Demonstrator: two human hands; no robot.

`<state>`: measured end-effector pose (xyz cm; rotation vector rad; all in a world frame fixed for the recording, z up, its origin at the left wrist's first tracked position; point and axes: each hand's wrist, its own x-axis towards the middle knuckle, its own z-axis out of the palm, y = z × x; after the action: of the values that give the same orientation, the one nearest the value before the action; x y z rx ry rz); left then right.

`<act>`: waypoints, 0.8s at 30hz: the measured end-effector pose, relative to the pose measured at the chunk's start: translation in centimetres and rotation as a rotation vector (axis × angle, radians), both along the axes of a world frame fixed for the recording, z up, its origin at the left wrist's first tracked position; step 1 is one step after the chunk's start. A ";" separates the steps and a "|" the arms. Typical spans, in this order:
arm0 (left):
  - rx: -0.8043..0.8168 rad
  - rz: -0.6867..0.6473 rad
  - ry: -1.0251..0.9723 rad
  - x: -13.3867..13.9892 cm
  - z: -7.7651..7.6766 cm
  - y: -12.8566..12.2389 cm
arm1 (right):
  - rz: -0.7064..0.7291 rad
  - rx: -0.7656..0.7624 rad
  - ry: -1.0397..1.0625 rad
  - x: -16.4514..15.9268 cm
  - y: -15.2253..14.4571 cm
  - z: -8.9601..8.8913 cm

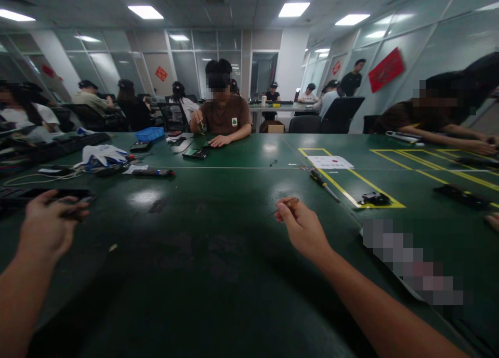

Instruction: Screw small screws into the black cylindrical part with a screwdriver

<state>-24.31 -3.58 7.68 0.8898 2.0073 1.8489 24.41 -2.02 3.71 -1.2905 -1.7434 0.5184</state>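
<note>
My right hand (302, 225) is closed around the amber, see-through handle of a small screwdriver (291, 202), above the green table (187, 306). Its thin shaft points left. At the far left, my left hand (49, 220) has its fingers curled together, slightly blurred. Something small and dark seems to be between those fingers, but I cannot make it out. Just behind that hand lies a flat dark device (39, 194), partly hidden by the fingers. A larger yellow-and-black screwdriver (324, 185) rests on the table beyond my right hand.
White gloves (103, 154), a dark tool with red ends (153, 173) and a blue basket (149, 134) lie on the left. Yellow tape frames a paper sheet (329, 162) and black parts (374, 199). A co-worker (224, 114) sits opposite; another leans in at right.
</note>
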 end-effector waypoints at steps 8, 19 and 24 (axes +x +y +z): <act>-0.093 -0.845 -0.055 15.2 -4.3 1.9 | 0.011 0.037 0.004 0.0 -0.5 0.4; -0.028 -1.192 -0.194 27.3 -6.4 1.2 | -0.016 0.215 0.164 -0.3 -2.2 1.1; 0.012 -1.227 -0.196 27.4 -7.7 0.6 | 0.042 0.308 0.271 -0.8 -3.3 1.5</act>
<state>3.10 -3.00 -0.06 1.4037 0.8821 1.1264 23.65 -5.28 5.21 -0.9239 -1.5548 0.4077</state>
